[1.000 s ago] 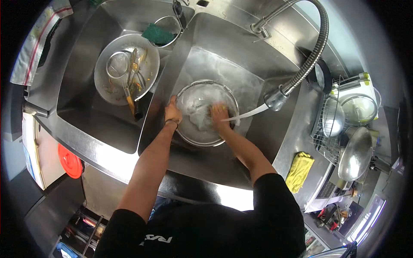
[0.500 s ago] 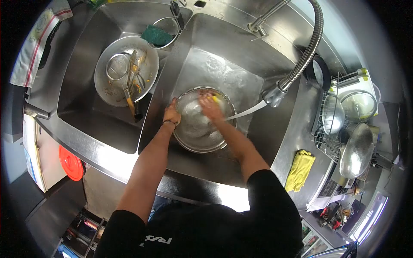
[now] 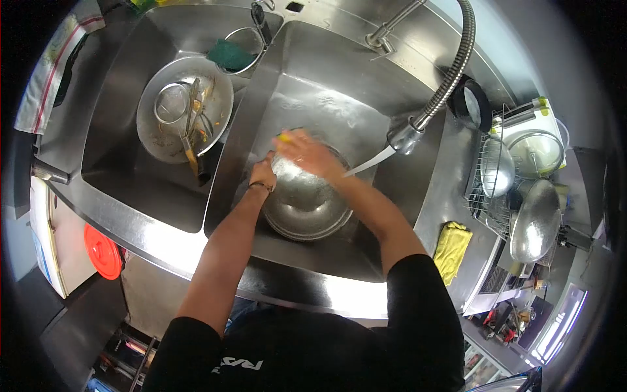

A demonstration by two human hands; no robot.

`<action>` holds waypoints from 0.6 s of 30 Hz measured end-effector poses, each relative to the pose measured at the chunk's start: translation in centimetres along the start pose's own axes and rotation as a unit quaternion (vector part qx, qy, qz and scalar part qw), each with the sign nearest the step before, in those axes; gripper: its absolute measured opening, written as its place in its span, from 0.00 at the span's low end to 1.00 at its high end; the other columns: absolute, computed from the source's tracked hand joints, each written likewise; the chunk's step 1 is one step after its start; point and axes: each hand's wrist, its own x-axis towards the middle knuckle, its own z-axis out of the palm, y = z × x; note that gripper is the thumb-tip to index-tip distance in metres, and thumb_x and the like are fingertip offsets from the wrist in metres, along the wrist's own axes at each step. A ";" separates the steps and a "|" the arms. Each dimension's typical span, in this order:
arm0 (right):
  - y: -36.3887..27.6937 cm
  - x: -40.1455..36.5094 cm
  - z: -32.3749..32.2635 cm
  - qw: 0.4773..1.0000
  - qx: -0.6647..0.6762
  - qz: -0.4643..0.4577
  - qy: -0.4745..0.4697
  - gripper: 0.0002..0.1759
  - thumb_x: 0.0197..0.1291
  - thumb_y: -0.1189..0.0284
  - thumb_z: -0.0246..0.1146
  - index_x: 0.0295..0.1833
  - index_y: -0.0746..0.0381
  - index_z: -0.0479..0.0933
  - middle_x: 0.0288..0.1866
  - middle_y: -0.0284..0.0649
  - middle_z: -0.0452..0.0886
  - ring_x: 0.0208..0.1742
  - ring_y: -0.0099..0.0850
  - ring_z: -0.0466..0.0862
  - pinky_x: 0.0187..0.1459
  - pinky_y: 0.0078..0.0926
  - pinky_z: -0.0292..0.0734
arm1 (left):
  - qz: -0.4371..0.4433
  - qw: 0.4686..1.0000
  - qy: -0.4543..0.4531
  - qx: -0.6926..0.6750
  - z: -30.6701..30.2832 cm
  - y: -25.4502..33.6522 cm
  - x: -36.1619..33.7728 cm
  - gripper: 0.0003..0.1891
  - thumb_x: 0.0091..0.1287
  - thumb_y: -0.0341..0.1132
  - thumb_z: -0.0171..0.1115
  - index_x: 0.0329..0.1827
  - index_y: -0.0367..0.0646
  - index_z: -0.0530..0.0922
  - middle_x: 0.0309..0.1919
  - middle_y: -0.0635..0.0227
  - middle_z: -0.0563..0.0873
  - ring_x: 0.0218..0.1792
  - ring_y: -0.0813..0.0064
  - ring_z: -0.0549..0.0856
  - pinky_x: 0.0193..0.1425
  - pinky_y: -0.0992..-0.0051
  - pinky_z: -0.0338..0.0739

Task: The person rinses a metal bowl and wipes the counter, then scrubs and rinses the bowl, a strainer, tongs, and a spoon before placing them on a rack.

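In the right basin of the sink, a round metal bowl [image 3: 307, 212] is wet and shiny. My left hand [image 3: 262, 174] is closed on its left edge, a dark band round the wrist. My right hand [image 3: 305, 154] is at the bowl's upper left edge, its fingers pressed over a small yellow and green sponge [image 3: 285, 137] that is mostly hidden. From the spray head [image 3: 405, 136] of the hose tap, a stream of water runs down onto my right forearm near the wrist.
Dirty utensils and a small strainer [image 3: 171, 103] lie in a large pan [image 3: 154, 145] in the left basin. A green scouring pad [image 3: 230, 55] rests in a wire ring on the divider. A yellow cloth [image 3: 452, 253] and a dish rack [image 3: 486, 173] stand on the right.
My right hand has moved from inside the bowl, left to its upper left edge, with the sponge. My left hand still grips the bowl's left side. The whole view has shifted slightly.
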 end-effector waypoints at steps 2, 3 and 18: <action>-0.8 0.2 0.4 0.998 0.016 -0.054 0.019 0.25 0.56 0.70 0.54 0.62 0.55 0.66 0.69 0.34 0.59 0.67 0.35 0.59 0.66 0.37 0.54 | 0.032 0.999 0.003 -0.012 0.0 -0.3 -0.5 0.31 0.55 0.23 0.53 0.65 0.45 0.60 0.48 0.44 0.77 0.52 0.47 0.75 0.57 0.59 0.70; -0.5 -1.0 0.8 1.000 -0.023 0.014 -0.010 0.25 0.57 0.70 0.53 0.63 0.54 0.65 0.70 0.34 0.57 0.68 0.35 0.58 0.67 0.37 0.52 | 0.031 0.999 0.004 -0.010 -0.4 -0.5 -0.4 0.31 0.55 0.23 0.53 0.65 0.45 0.60 0.48 0.44 0.77 0.52 0.47 0.75 0.57 0.59 0.70; -14.1 -6.1 8.3 0.858 0.136 0.309 -0.388 0.28 0.58 0.65 0.50 0.65 0.57 0.62 0.67 0.45 0.60 0.68 0.36 0.58 0.68 0.43 0.45 | -0.035 0.996 0.062 -0.044 -0.6 -0.4 0.3 0.33 0.51 0.19 0.51 0.64 0.51 0.63 0.45 0.46 0.79 0.50 0.48 0.77 0.56 0.59 0.71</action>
